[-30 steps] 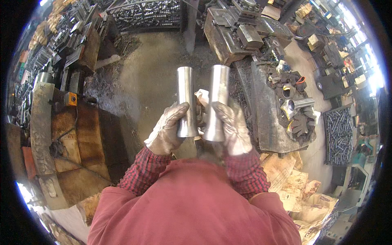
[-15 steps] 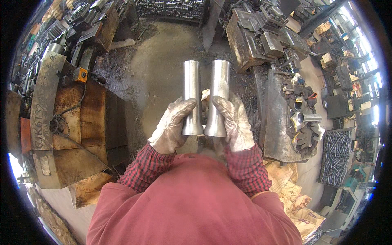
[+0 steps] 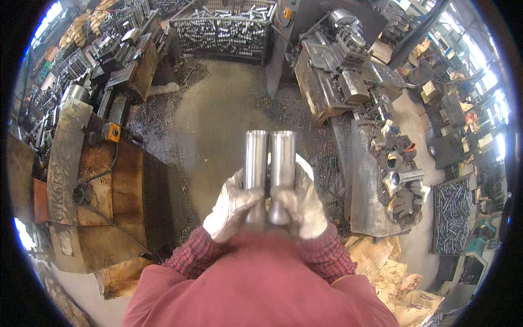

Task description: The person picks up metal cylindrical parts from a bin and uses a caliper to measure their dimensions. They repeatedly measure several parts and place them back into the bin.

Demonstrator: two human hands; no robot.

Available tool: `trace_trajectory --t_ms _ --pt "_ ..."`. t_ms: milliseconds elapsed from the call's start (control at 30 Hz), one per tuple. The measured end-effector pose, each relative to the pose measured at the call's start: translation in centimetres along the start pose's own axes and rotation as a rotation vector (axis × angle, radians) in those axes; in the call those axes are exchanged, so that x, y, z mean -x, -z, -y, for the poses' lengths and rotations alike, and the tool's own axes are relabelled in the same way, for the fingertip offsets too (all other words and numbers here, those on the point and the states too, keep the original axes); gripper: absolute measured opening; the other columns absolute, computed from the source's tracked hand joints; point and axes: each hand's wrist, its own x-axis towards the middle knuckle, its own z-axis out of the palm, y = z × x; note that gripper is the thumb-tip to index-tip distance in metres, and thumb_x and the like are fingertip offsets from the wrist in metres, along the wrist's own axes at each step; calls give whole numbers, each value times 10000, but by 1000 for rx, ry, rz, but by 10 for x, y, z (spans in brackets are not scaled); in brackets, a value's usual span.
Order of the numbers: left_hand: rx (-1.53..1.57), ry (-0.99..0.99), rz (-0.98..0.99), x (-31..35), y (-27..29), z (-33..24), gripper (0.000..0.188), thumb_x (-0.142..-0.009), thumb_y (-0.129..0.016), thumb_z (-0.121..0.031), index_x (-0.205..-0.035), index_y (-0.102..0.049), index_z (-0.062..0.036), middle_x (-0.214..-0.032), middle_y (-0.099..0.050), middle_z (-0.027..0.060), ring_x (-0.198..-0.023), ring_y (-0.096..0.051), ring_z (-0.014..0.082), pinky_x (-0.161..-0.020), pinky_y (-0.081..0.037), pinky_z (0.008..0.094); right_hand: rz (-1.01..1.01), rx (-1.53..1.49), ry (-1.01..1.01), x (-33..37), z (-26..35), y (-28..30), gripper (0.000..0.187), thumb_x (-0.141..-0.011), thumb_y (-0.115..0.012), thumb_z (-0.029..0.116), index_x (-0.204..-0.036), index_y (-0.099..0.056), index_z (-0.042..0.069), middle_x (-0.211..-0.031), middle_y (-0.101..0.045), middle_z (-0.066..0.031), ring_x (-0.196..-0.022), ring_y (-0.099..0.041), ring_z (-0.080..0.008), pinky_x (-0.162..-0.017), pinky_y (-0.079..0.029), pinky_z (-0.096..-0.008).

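Two shiny metal tubes, each flared at the near end, are held upright side by side close in front of my chest. My left hand (image 3: 231, 206), in a whitish work glove, is wrapped round the left metal tube (image 3: 256, 161). Round the right metal tube (image 3: 283, 158) closes my right hand (image 3: 303, 207), gloved the same way, its thumb across the near side. A narrow gap separates the tubes at the top. The fingers behind them are mostly hidden, and the lower ends are a little blurred.
A wire crate (image 3: 220, 35) full of metal parts stands at the far side. An oily machine housing (image 3: 114, 180) is on the left; a lathe (image 3: 338, 76) stands far right. On the right, a metal bench (image 3: 365, 185) bears gloves and another flared tube (image 3: 408, 176).
Both hands have brought the tubes closer together, and they appear lower in the picture, nearer my body. The head view has tilted up, showing more of the far crate.
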Motion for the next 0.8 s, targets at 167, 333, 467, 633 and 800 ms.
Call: trace_trajectory --t_ms 167,333,467,633,800 --pt "-27 -52 88 6 4 0 715 -915 -828 -155 -1569 -588 5 -1332 -740 86 -1134 -718 162 -1013 -603 372 38 -76 61 5 3 0 817 -793 -904 250 -1497 -598 -31 -1413 -654 -159 -1316 -641 -272 -1128 -538 -445" --pt "-72 -43 49 5 5 5 722 -906 -836 -160 -1563 -590 10 -1308 -752 82 -1127 -721 165 -1014 -595 370 63 62 39 1 1 4 844 -803 -904 269 -1521 -582 -37 -1394 -661 -128 -1271 -660 -259 -1120 -551 -437" --pt "-60 -88 53 3 1 8 658 -890 -847 -175 -1485 -621 -6 -1189 -760 72 -991 -738 166 -888 -614 349 109 -107 -15 5 4 7 843 -813 -882 222 -1548 -552 -25 -1348 -683 -126 -1233 -678 -260 -1096 -566 -436" --pt "-107 -77 -42 -4 6 21 465 -962 -788 -194 -1365 -675 8 -1045 -747 45 -878 -727 164 -833 -611 329 -20 80 144 -12 -19 8 741 -892 -849 147 -1551 -545 -3 -1282 -701 -107 -1157 -685 -201 -991 -589 -352" --pt "-243 -38 -49 -19 27 52 369 -1042 -724 -291 -1276 -722 -6 -1105 -760 143 -1034 -751 288 -1060 -557 478 -40 -204 -168 -27 -56 10 790 -932 -926 264 -1565 -543 -14 -1277 -709 -82 -1140 -664 -187 -1000 -573 -356"
